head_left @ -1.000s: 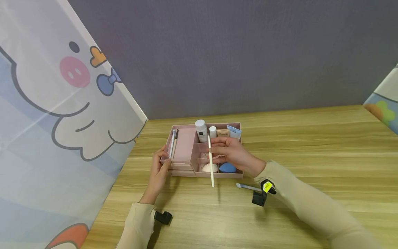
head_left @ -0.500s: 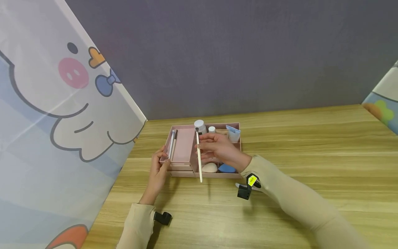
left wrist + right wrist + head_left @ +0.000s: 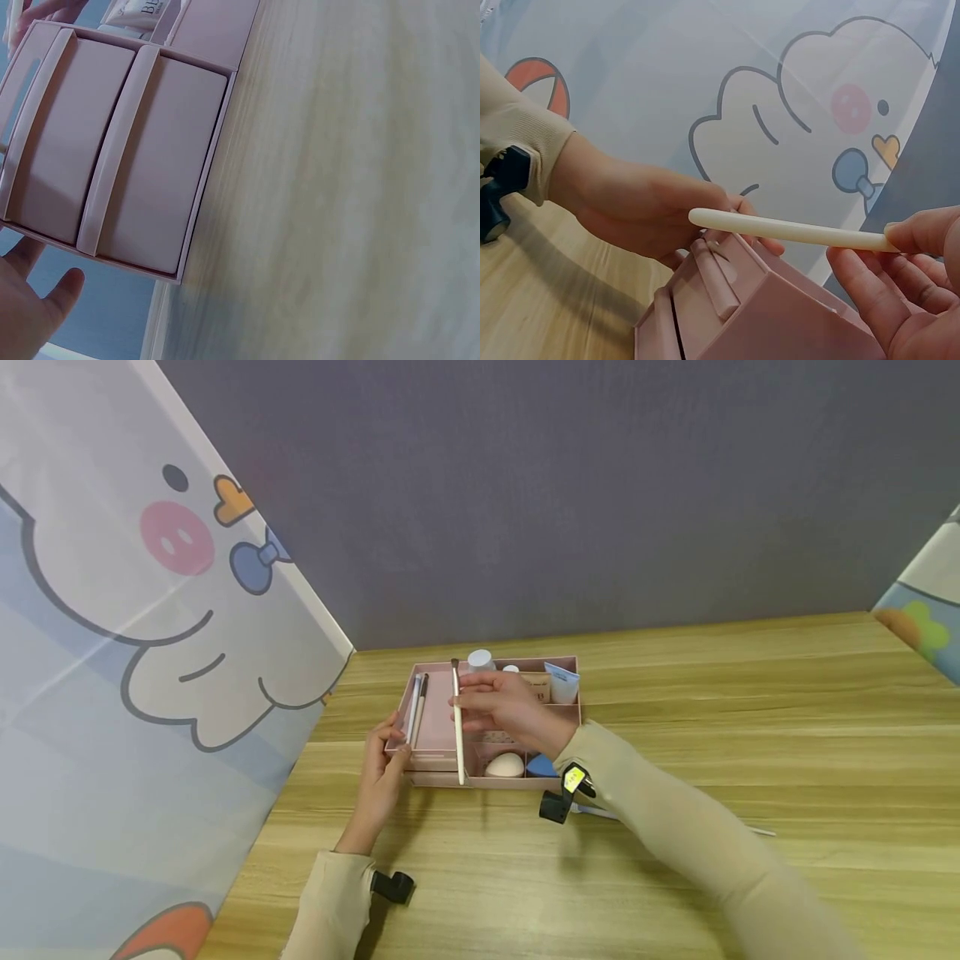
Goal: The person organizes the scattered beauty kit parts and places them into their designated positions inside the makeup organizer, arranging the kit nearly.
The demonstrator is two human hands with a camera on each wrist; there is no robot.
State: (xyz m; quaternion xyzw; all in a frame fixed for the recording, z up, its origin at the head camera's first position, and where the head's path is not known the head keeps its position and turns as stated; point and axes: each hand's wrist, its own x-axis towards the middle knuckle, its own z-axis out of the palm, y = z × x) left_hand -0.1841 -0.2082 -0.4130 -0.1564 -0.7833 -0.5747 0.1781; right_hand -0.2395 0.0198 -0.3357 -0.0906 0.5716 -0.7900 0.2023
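Note:
My right hand (image 3: 506,702) pinches a pale-handled makeup brush (image 3: 458,735) between thumb and fingers, dark bristles up, over the right side of the pink organizer's top tray (image 3: 441,714). In the right wrist view the brush handle (image 3: 780,229) points toward my left hand (image 3: 641,206). That left hand (image 3: 381,781) grips the organizer's front left corner, fingers over the side wall and thumb at the front. Two makeup brushes (image 3: 422,710) lie along the tray's left wall. Below the tray, the organizer has drawers (image 3: 161,165) with lipped fronts.
The organizer's right compartments hold a cream makeup sponge (image 3: 504,766), a blue sponge (image 3: 542,767), a light blue tube (image 3: 562,683), a beige tube (image 3: 538,687) and a white-capped bottle (image 3: 480,660). Another brush (image 3: 596,812) lies on the wooden table (image 3: 465,877), partly under my right forearm.
My right hand has carried the makeup brush leftward, from above the right compartments to over the top tray. The left hand has stayed at the organizer's corner.

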